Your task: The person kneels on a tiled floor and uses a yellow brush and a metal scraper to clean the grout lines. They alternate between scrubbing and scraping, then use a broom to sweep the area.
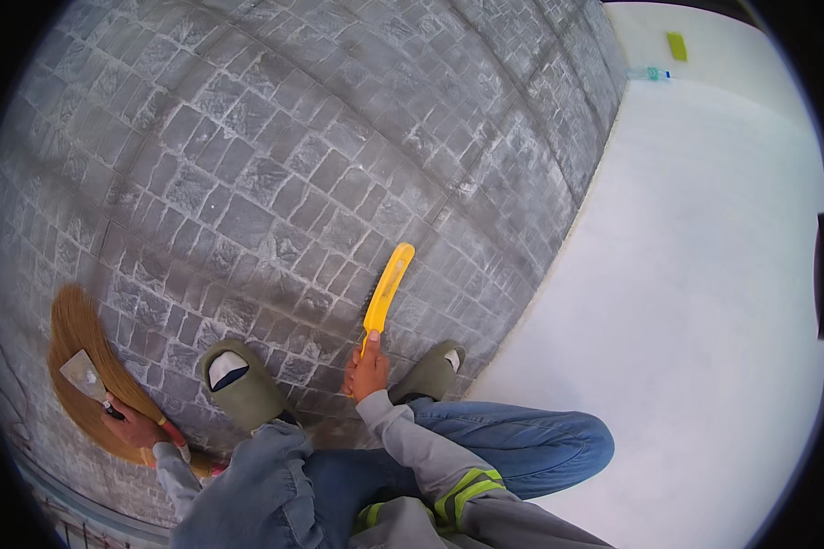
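Right hand wraps round yellow brush, which points to one o'clock over grey paving. Left hand, at eight o'clock, grips scraper aimed toward eleven; straw broom just beneath.

Grey stone-block floor, straw broom at left, olive slides on it

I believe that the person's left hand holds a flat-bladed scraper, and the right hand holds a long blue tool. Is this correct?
Not quite: the long tool in the right hand is yellow, not blue, as the head view shows. The left hand does hold a flat-bladed scraper.
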`<state>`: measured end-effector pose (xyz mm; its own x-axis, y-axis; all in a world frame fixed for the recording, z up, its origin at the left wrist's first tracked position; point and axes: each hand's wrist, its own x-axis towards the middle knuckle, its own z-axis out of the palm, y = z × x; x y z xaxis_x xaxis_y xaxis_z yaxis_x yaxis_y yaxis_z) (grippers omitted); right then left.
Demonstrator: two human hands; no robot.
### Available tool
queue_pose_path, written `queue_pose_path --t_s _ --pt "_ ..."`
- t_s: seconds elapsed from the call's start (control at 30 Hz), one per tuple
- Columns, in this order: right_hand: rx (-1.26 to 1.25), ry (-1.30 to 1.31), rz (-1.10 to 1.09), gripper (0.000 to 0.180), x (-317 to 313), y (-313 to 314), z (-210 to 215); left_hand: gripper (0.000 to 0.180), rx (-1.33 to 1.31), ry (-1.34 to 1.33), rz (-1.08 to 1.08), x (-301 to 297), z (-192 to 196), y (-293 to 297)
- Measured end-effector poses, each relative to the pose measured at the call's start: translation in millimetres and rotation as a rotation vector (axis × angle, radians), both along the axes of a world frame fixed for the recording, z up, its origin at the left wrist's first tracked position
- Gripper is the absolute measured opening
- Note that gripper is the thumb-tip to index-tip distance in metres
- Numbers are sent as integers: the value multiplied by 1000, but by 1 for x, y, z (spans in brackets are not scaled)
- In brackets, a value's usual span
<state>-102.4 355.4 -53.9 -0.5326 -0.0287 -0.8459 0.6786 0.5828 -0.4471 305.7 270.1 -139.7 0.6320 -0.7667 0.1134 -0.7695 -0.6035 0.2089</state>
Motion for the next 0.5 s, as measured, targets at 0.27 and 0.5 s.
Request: queue_pose_path --t_s 0.27,0.5 --pt "-24 152 459 71 -155 -96 -38 57 -3 44 -15 -6 4 -5" --pt "67 530 1262 64 -192 -96 -9 59 -3 44 -35 -4 4 0"
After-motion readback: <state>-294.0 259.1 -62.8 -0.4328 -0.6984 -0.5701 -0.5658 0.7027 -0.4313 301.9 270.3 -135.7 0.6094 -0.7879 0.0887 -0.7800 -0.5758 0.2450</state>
